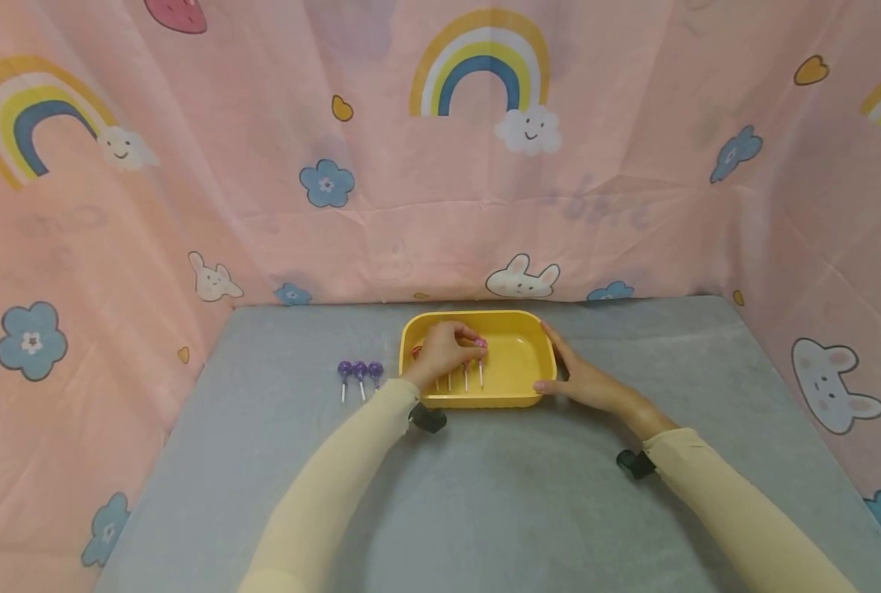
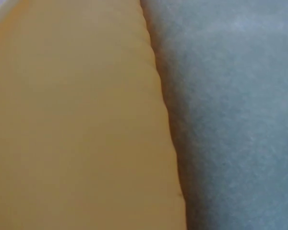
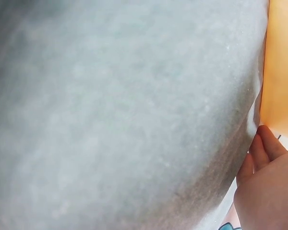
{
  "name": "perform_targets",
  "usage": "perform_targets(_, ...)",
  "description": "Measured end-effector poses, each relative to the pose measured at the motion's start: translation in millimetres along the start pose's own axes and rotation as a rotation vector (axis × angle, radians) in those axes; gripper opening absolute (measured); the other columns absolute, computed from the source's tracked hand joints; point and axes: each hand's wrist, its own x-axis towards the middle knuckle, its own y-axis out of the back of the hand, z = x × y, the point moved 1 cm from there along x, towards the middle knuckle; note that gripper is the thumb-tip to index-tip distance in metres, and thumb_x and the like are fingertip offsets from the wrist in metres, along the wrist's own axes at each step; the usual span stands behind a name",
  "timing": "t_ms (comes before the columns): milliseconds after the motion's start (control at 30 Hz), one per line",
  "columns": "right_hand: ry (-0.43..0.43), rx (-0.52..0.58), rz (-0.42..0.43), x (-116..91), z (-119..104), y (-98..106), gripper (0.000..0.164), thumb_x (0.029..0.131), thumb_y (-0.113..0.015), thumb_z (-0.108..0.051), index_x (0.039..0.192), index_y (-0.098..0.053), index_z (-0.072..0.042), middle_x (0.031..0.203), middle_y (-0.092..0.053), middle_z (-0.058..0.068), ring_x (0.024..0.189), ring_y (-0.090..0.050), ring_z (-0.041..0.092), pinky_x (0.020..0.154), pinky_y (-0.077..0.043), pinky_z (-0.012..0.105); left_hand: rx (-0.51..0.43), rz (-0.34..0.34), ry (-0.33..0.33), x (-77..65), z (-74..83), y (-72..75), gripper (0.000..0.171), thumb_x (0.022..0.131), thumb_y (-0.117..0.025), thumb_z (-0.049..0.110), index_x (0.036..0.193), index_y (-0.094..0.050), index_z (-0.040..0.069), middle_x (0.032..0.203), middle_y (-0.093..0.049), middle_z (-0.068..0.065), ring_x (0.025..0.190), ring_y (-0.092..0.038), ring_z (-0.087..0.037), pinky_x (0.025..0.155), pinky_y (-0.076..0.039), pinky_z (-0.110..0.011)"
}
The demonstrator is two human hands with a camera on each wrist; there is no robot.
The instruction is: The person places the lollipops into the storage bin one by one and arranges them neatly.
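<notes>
A yellow tray (image 1: pixel 531 399) stands near the back of the grey table. My left hand (image 1: pixel 440 356) reaches in over its left part and pinches the head of a pink lollipop (image 1: pixel 481 375) with thumb and fingertips. To the left of that lollipop are more lollipops, their white sticks (image 1: pixel 466 379) toward the front rim; the hand hides most of their heads. A bit of a red one (image 1: pixel 416 351) shows at the left wall. My right hand (image 1: pixel 585 380) holds the tray's right end, thumb at the front corner and fingers along the outer side.
Outside the tray, to its left, 3 purple lollipops (image 1: pixel 361 370) lie in a row on the grey table (image 1: pixel 485 502). A pink patterned curtain (image 1: pixel 411 231) hangs behind the table and along both sides. Each wrist carries a small black camera (image 1: pixel 636 464).
</notes>
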Motion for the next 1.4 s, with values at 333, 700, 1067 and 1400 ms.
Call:
perform_targets(333,0.000,-0.009,0.005,0.4,-0.1,-0.4,0.108,0.089,-0.071,-0.043,0.157,0.012,-0.040,0.169,0.002,0.013,0.154,-0.006,0.043,0.119,-0.010,0.071,0.114,0.036,-0.019,-2.6,2.3,-1.0,0.024,0.081,-0.082,0.026,0.097,-0.075,0.009,0.093,-0.072,-0.004,0.081,-0.061,-0.013,0.069,-0.052,-0.019)
perform_targets(700,-0.005,-0.002,0.007,-0.5,-0.2,-0.5,0.108,0.089,-0.071,-0.042,0.157,0.013,-0.037,0.169,0.003,0.013,0.154,-0.005,0.042,0.119,-0.008,0.072,0.208,0.056,-0.037,-1.9,0.8,-3.2,0.024,0.079,-0.084,0.029,0.093,-0.076,0.011,0.089,-0.071,-0.002,0.078,-0.057,-0.012,0.069,-0.047,-0.019)
perform_targets(1067,0.001,-0.015,0.008,1.4,2.7,-0.4,0.107,0.089,-0.070,-0.043,0.157,0.012,-0.037,0.169,0.004,0.014,0.154,-0.004,0.044,0.118,-0.010,0.073,0.215,0.065,-0.039,-4.0,2.4,-2.3,0.024,0.079,-0.084,0.027,0.094,-0.077,0.010,0.089,-0.071,-0.004,0.078,-0.056,-0.013,0.069,-0.046,-0.020)
perform_targets(1400,0.006,-0.011,0.007,0.7,1.0,-1.1,0.107,0.089,-0.070,-0.043,0.157,0.013,-0.040,0.169,0.004,0.013,0.154,-0.004,0.043,0.118,-0.010,0.072,0.264,0.066,-0.035,-3.6,2.8,-2.3,0.027,0.079,-0.084,0.029,0.095,-0.077,0.009,0.089,-0.071,-0.004,0.078,-0.055,-0.013,0.070,-0.044,-0.021)
